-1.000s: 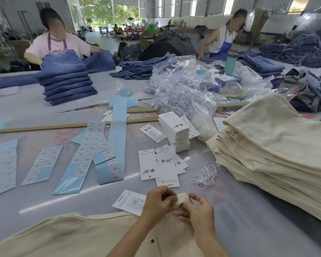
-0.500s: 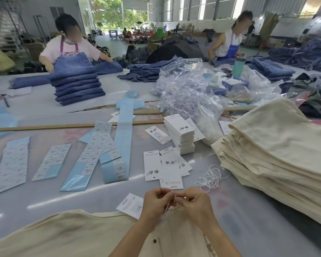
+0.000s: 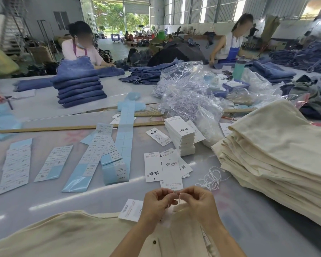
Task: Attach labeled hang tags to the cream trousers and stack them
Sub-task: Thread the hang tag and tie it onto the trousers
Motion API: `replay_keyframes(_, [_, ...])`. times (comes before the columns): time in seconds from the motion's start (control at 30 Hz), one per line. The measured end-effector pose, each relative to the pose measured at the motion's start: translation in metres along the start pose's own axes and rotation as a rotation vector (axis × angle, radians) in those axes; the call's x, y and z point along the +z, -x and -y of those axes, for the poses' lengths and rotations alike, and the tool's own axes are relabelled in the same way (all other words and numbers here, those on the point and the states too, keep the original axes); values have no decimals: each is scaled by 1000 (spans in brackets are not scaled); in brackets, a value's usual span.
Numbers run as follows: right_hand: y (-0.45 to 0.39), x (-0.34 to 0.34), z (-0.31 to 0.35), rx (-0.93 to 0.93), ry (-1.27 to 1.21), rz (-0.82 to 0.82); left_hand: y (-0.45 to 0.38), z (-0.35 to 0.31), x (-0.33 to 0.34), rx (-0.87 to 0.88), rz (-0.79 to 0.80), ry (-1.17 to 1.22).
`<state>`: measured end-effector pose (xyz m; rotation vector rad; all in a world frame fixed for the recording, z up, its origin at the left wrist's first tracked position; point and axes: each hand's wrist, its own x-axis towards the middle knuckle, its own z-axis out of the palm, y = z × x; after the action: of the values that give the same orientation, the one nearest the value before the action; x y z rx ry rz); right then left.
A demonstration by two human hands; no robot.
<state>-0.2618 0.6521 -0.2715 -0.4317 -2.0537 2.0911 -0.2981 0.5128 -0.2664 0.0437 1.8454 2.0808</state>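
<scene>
At 3 o'clock on the table (image 3: 44, 197) we see the big stack of cream trousers (image 3: 278, 164), folded, edges roughly aligned, clearly the largest thing here. At 6 o'clock, right under us, one pair of cream trousers (image 3: 72, 236) lies flat, waistband end toward the hands, a dark button visible near the wrists. At 12 o'clock sits the pile of blank hang tags (image 3: 181, 135), with a few loose hang tags (image 3: 167, 166) just below it, and at 9–10 o'clock the blue label strips (image 3: 107, 156). A tangle of white strings (image 3: 212, 178) lies at 1 o'clock from the hands, near the stack's edge. One labeled tag (image 3: 131, 210) rests touching the trouser edge, just beside our left hand (image 3: 156, 202). Both hands are clenched in fine pinches: left hand and right hand (image 3: 199, 203) meet at the fingertips, each nipping a thin white cord (image 3: 178, 198) that drops toward the waistband. We judge the step as tying or looping the tag cord. To do it well: keep the cord taut, pull the ends evenly, seat the knot snug, don't pucker the cloth, and keep the tag face-up before moving the pair to the stack.
</scene>
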Motion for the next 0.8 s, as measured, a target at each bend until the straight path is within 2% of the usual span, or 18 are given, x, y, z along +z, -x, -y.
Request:
replay_keyframes(0.27, [-2,-6,4,140,-395,28,4,-9,4,89,22,-23])
replay_keyframes(0.53, [-1,-7,1,167,-360,14,2,-6,3,147,-27,-9])
replay_keyframes(0.8, [-2,-4,1,165,-317,42,0,-3,5,181,3,-28])
